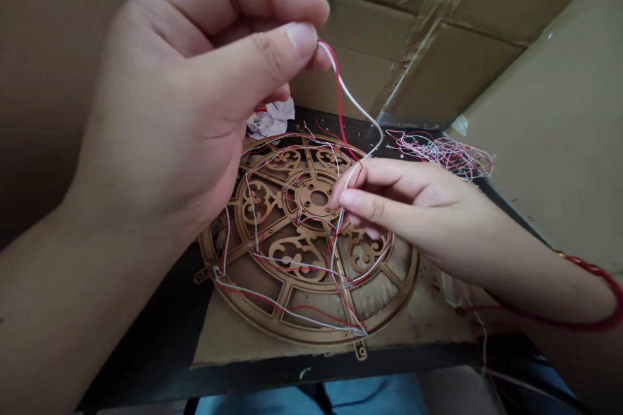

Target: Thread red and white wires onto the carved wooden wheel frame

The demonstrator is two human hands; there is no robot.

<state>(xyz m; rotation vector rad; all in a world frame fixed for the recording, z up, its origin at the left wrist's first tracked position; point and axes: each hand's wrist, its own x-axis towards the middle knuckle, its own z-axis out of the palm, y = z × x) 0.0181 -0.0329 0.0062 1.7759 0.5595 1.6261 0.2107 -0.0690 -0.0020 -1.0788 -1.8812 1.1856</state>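
Red and white wires (372, 120) run in a loose loop between my two hands. My left hand (195, 78), raised high and close to the camera, pinches one end of them between thumb and fingers. Lower and to the right, my right hand (413, 191) pinches the same wires above a round bronze-coloured openwork frame (287, 285). The frame lies flat, with scroll ornaments, spokes and a holed centre disc. More red and white wire is strung along its rings and spokes. My left hand hides part of the frame's left side.
A cardboard sheet (224, 337) lies under the frame on a black table (160, 337). Behind right sits a tangle of red and white wire (442, 152). Crumpled paper (272, 120) lies behind the frame. Taped cardboard (360, 26) stands at the back.
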